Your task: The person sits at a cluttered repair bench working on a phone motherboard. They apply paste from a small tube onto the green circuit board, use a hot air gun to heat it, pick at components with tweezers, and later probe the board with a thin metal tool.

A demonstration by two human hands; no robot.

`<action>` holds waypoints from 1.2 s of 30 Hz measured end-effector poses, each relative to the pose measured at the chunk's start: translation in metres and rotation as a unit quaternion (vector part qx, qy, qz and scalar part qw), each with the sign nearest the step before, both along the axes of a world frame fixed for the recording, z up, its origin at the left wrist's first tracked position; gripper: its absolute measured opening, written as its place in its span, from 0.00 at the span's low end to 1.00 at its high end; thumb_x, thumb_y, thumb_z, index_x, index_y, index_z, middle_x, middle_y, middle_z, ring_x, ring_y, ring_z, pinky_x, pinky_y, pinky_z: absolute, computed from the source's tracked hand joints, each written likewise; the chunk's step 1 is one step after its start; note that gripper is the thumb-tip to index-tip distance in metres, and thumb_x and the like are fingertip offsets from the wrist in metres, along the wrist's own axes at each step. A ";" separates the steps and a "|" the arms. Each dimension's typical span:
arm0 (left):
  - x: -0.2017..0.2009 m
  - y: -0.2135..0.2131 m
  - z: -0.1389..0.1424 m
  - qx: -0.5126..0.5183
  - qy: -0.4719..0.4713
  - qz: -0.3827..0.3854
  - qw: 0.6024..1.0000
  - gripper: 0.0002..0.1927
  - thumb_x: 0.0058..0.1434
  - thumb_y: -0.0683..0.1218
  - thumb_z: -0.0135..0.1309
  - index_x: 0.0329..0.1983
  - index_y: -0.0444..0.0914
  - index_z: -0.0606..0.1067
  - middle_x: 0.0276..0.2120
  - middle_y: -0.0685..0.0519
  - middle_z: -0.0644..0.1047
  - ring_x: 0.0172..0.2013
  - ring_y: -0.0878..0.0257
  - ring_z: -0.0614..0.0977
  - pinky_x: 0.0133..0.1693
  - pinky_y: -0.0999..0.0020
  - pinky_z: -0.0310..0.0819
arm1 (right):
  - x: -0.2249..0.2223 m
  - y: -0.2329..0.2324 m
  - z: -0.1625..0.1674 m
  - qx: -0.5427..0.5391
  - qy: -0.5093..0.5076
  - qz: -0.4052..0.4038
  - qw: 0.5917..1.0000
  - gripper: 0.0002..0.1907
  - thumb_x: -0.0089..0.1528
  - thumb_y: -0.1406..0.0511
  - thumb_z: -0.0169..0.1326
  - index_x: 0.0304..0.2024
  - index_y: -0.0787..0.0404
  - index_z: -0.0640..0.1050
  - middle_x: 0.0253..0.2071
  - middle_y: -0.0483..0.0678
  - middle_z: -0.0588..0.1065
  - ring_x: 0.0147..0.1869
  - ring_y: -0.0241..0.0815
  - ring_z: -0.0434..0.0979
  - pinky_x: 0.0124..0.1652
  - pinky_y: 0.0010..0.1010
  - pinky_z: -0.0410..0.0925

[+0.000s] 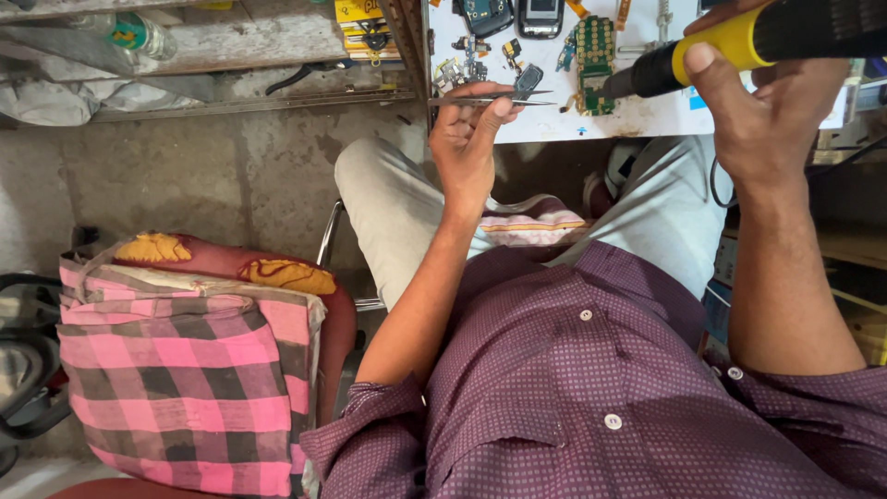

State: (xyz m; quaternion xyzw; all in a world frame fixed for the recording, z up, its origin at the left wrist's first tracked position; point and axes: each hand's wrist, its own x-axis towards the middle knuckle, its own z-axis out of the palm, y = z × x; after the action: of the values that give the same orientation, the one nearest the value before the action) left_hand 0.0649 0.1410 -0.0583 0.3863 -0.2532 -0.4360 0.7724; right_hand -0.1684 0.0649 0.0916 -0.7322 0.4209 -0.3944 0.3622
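Left hand (pixel 467 139) pinches tweezers (pixel 490 100) steady while right hand (pixel 767 102), gripping the soldering iron (pixel 739 42), should approach the green circuit board (pixel 596 60) just ahead.

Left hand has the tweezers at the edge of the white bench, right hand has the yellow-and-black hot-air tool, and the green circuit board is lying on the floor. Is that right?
Not quite. The green circuit board lies on the white bench, not on the floor; the head view shows it just in front of the tool's nozzle. The rest holds: the left hand holds the tweezers at the bench edge, and the right hand grips the yellow-and-black hot-air tool.
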 end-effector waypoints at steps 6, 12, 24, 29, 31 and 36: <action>0.001 0.001 0.002 0.003 -0.005 -0.001 1.000 0.12 0.70 0.37 0.58 0.54 0.29 0.72 0.46 0.43 0.81 0.43 0.59 0.85 0.50 0.64 0.82 | 0.003 -0.001 0.000 -0.016 -0.064 0.059 0.996 0.13 0.73 0.70 0.60 0.56 0.64 0.70 0.53 0.49 0.78 0.53 0.36 0.78 0.50 0.22 0.69; 0.000 0.000 0.003 0.000 0.003 0.004 1.000 0.13 0.69 0.36 0.58 0.55 0.29 0.72 0.47 0.42 0.81 0.44 0.59 0.85 0.50 0.64 0.82 | 0.000 -0.003 -0.005 -0.013 -0.040 0.048 0.998 0.10 0.75 0.72 0.60 0.55 0.66 0.72 0.52 0.51 0.78 0.53 0.37 0.76 0.49 0.24 0.67; 0.000 0.000 -0.003 0.000 0.005 0.007 1.000 0.13 0.69 0.36 0.58 0.55 0.29 0.72 0.47 0.42 0.81 0.44 0.58 0.85 0.49 0.64 0.82 | -0.001 -0.002 -0.008 -0.037 -0.032 0.063 0.997 0.10 0.74 0.72 0.58 0.55 0.67 0.72 0.52 0.52 0.76 0.54 0.38 0.75 0.52 0.25 0.67; 0.000 -0.001 -0.004 -0.005 0.010 0.008 1.000 0.13 0.69 0.36 0.58 0.55 0.29 0.72 0.47 0.42 0.81 0.43 0.58 0.85 0.49 0.65 0.82 | 0.003 -0.001 -0.005 -0.019 -0.051 0.056 0.997 0.11 0.76 0.70 0.61 0.54 0.65 0.72 0.51 0.50 0.78 0.51 0.36 0.76 0.49 0.24 0.68; 0.001 0.000 -0.004 -0.004 0.008 0.007 1.000 0.13 0.70 0.36 0.58 0.55 0.29 0.72 0.47 0.42 0.81 0.43 0.58 0.85 0.48 0.65 0.81 | 0.004 -0.001 -0.004 -0.008 -0.052 0.053 0.997 0.12 0.75 0.69 0.62 0.53 0.65 0.72 0.50 0.50 0.78 0.49 0.36 0.76 0.47 0.23 0.67; 0.001 0.001 -0.003 -0.001 0.004 0.008 1.000 0.13 0.70 0.36 0.58 0.55 0.29 0.72 0.47 0.41 0.81 0.43 0.58 0.85 0.49 0.64 0.82 | 0.002 -0.001 -0.005 -0.043 -0.037 0.077 0.995 0.10 0.76 0.72 0.58 0.56 0.67 0.71 0.52 0.52 0.76 0.54 0.39 0.76 0.52 0.25 0.68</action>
State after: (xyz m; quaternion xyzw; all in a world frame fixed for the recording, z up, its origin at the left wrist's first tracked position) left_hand 0.0657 0.1416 -0.0612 0.3856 -0.2473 -0.4315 0.7772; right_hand -0.1660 0.0638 0.0865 -0.7622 0.3323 -0.4099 0.3750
